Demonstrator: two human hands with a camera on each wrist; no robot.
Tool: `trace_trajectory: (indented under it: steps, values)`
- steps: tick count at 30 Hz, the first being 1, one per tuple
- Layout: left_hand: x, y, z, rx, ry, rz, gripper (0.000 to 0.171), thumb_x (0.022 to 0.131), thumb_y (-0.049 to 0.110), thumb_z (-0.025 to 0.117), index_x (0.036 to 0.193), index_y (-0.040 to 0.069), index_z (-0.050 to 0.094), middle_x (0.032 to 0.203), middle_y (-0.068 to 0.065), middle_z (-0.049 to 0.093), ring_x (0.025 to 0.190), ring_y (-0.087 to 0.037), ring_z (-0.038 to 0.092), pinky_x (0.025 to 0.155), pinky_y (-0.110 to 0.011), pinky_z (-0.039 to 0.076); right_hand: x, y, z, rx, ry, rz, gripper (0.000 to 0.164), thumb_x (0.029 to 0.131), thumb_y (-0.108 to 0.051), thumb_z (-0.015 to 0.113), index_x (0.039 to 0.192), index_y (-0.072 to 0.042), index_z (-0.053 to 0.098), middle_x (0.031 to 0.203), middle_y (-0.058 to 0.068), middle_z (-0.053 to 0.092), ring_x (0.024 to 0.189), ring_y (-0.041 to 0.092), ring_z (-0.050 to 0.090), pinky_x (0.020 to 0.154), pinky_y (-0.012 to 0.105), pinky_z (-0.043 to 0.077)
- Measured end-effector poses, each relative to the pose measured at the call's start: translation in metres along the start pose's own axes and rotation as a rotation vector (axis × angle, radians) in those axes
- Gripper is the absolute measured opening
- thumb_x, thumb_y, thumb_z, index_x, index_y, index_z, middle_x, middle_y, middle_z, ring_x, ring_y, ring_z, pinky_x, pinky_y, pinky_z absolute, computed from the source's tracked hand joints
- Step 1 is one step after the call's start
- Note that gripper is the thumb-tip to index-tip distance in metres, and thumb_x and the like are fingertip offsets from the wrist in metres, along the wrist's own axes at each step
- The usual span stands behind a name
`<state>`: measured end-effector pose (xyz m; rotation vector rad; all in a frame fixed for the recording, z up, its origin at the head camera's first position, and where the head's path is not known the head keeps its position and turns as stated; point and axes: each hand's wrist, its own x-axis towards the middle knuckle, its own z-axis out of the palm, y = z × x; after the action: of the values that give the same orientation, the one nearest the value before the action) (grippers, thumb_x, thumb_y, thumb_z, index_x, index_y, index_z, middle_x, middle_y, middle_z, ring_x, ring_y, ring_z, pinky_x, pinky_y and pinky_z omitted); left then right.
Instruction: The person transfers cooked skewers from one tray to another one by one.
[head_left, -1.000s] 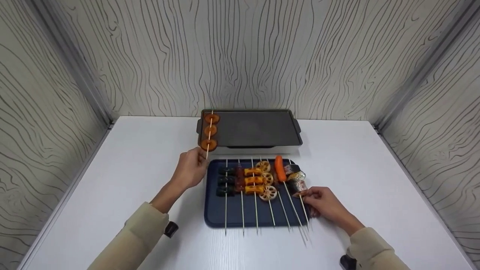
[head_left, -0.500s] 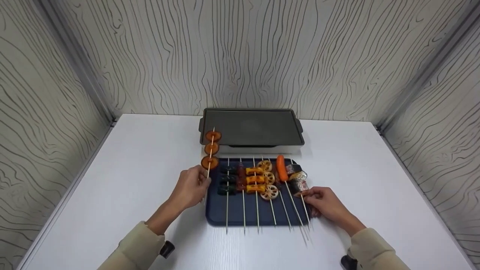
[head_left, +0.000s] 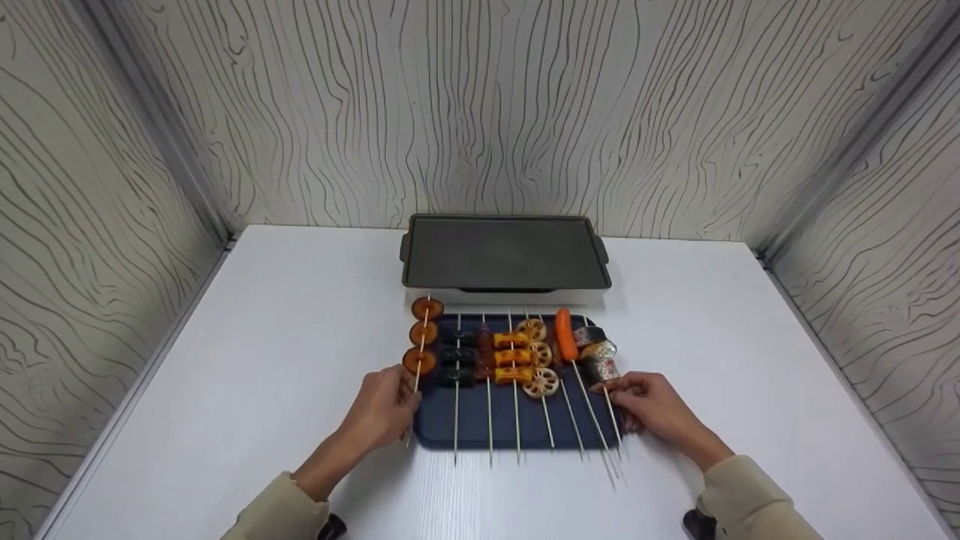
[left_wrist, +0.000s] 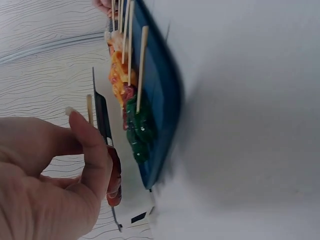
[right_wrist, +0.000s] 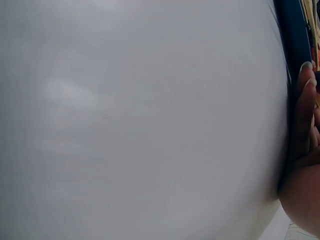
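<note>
My left hand (head_left: 381,409) pinches the stick of a skewer of round orange-brown slices (head_left: 424,334) over the left edge of the dark blue tray (head_left: 472,427). In the left wrist view the left hand (left_wrist: 65,165) has thumb and finger bent together, with a slice (left_wrist: 114,175) behind them. At the tray's right edge my right hand (head_left: 654,409) pinches the stick of a skewer with silvery fish-like chunks (head_left: 598,367), just below the food. The right wrist view shows only some fingers (right_wrist: 302,110) along the tray's side (right_wrist: 294,30).
Several skewers lie side by side on the tray, among them dark green pieces (head_left: 455,356), yellow pieces (head_left: 513,358), lotus root slices (head_left: 540,382) and an orange sausage (head_left: 565,334). A black griddle (head_left: 506,251) stands behind the tray on the white table (head_left: 300,300).
My left hand has brought the slice skewer back from over the griddle, toward me, to the tray's left edge. The right hand has stayed in place.
</note>
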<state>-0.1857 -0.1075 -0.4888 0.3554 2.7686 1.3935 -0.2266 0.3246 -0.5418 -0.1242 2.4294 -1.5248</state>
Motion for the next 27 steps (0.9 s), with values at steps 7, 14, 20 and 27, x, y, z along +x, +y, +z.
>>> trace_trajectory:
  steps: [7,14,20,27]
  values:
    - [-0.002,-0.009,0.011,0.015,-0.016,-0.028,0.015,0.090,-0.009,0.061,0.081,0.002,0.057,0.065,-0.002,0.055,0.046,-0.009,0.054,0.042,-0.023,0.043,-0.001,0.000,0.000,-0.024,-0.003,-0.022,0.020,0.097,-0.008,0.065,0.108,0.009,0.068,0.071,0.003,0.064,0.050,0.008,0.052,0.047,0.025,0.047]
    - [0.000,-0.010,0.016,0.025,-0.053,-0.059,0.013,0.088,-0.008,0.063,0.080,0.000,0.058,0.066,-0.004,0.057,0.047,-0.011,0.056,0.041,-0.026,0.046,-0.001,-0.001,0.002,-0.028,0.005,-0.017,0.020,0.097,-0.009,0.066,0.108,0.007,0.068,0.069,0.002,0.061,0.051,0.008,0.051,0.048,0.025,0.048]
    - [-0.001,-0.011,0.014,0.002,-0.085,-0.074,0.010,0.090,-0.005,0.064,0.084,0.000,0.058,0.062,-0.003,0.058,0.045,-0.011,0.057,0.041,-0.026,0.048,0.000,0.000,0.002,-0.033,0.005,-0.005,0.019,0.098,-0.009,0.064,0.108,0.006,0.069,0.073,0.002,0.064,0.051,0.008,0.052,0.048,0.025,0.048]
    - [-0.002,-0.013,0.013,-0.027,-0.114,-0.032,0.008,0.091,-0.003,0.066,0.086,0.000,0.060,0.059,-0.001,0.059,0.044,-0.010,0.057,0.042,-0.025,0.048,0.002,-0.001,0.001,-0.026,0.006,-0.025,0.016,0.097,-0.008,0.065,0.102,0.007,0.067,0.074,0.003,0.065,0.051,0.008,0.052,0.048,0.025,0.048]
